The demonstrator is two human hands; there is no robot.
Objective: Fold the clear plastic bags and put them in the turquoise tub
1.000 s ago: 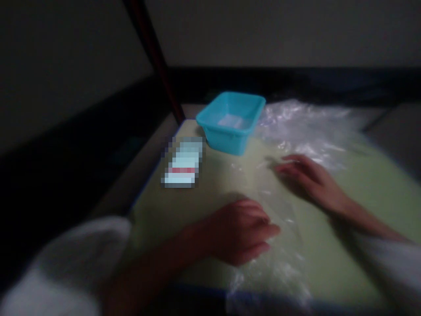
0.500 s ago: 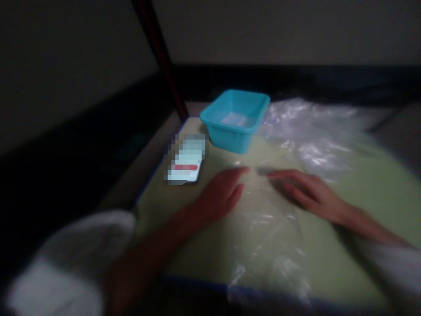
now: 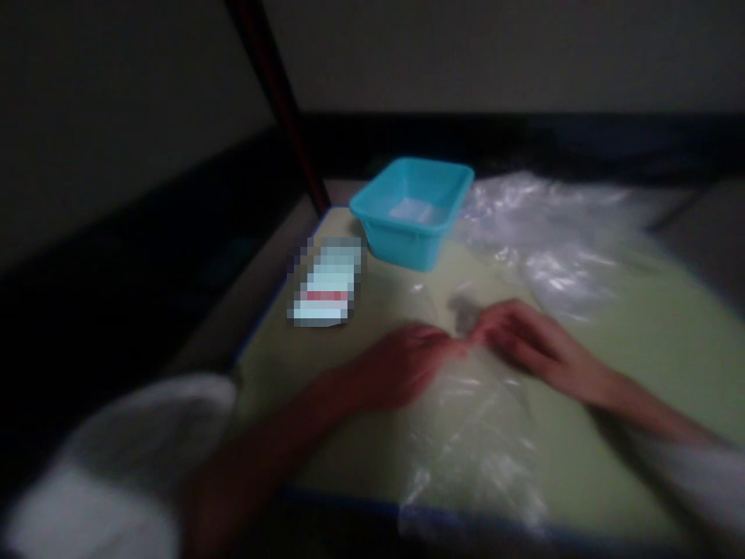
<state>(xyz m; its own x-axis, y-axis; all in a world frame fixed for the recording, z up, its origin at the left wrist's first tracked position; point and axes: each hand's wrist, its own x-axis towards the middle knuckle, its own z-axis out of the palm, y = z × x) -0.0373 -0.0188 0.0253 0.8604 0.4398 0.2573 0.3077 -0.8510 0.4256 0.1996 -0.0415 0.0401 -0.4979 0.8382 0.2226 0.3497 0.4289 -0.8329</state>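
Observation:
A clear plastic bag (image 3: pixel 474 442) lies flat on the yellow-green tabletop, its near end hanging over the blue edge. Over its far part, my left hand (image 3: pixel 404 365) reaches in from the left with its fingers closed and smeared by motion. My right hand (image 3: pixel 529 338) comes from the right, thumb and fingers pinched together. The fingertips of both hands meet above the bag. Blur hides what is between them, if anything. Just beyond the right fingertips is a small grey patch, perhaps a shadow.
A turquoise basin (image 3: pixel 407 241) with something pale inside stands at the back of the table (image 3: pixel 657 373). A phone-like device (image 3: pixel 329 283), its screen pixelated, lies left of my hands. More crumpled clear plastic (image 3: pixel 559 225) covers the back right. A dark red pole (image 3: pixel 285 109) rises behind.
My left hand has moved slightly toward me and right, its fingers closing. My right fingertips have drawn in to meet it. The bag has stayed in place.

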